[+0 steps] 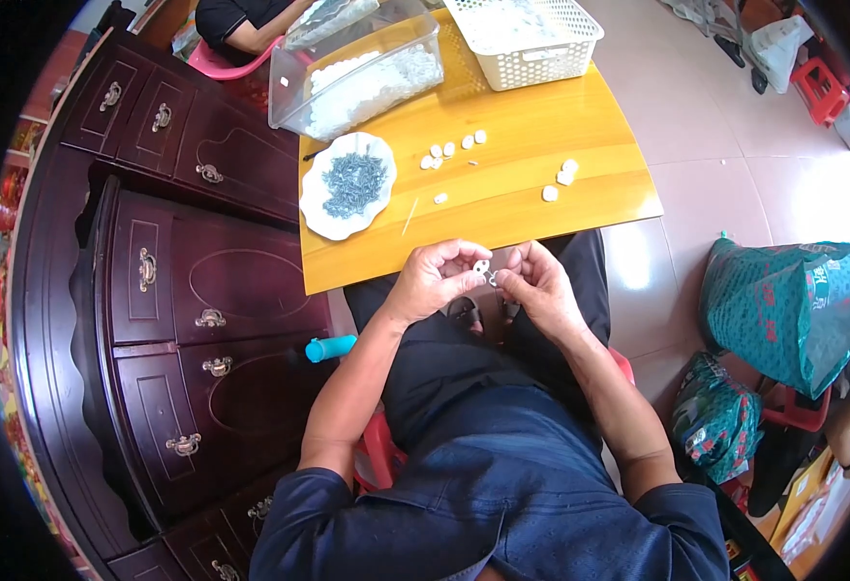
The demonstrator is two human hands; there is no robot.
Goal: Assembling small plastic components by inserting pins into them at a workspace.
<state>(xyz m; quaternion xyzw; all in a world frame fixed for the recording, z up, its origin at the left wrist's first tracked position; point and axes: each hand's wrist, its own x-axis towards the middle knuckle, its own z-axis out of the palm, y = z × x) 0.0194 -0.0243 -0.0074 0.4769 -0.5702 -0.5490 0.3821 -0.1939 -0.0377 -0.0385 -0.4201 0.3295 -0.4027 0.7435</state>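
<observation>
Over my lap, just off the table's near edge, my left hand (pixel 437 283) pinches a small white plastic piece (pixel 481 266) with dark holes or spots in it. My right hand (pixel 539 288) is close beside it, thumb and fingertips pressed together on a tiny part (pixel 492 279) that touches or nearly touches the white piece. That part is too small to name. On the wooden table (pixel 522 213), a scalloped white dish (pixel 315 217) holds a heap of small dark grey pieces (pixel 354 184). Near it lie a thin pale stick (pixel 410 216) and a single white piece (pixel 440 198).
More white pieces lie in a cluster (pixel 437 151) and at right (pixel 550 194). Behind are a clear bin (pixel 289 87) of white pieces and a white perforated basket (pixel 541 70). A dark cabinet (pixel 222 213) stands left, a teal bag (pixel 783 300) right. Another person's arm (pixel 260 37) shows far left.
</observation>
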